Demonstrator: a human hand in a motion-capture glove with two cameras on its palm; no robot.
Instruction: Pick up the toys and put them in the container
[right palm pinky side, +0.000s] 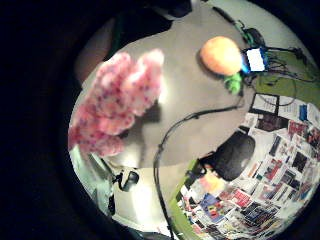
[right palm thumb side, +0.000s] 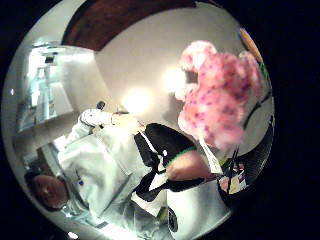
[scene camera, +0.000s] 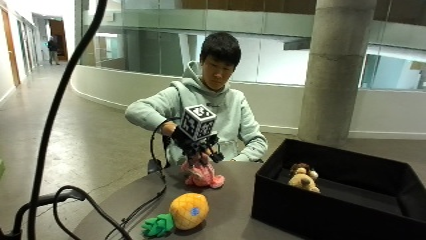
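Gloved right hand (scene camera: 198, 146) grips the pink plush toy (scene camera: 202, 175) from above, near the tabletop's (scene camera: 226, 210) far edge.

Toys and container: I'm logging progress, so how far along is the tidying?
Done: one toy, a brown plush animal, already sits inside the black container. In hand: the gloved right hand grips the pink plush toy from above, its lower end at the table; whether it is lifted clear I cannot tell. Left: that pink toy and the pineapple toy, lying untouched on the table.
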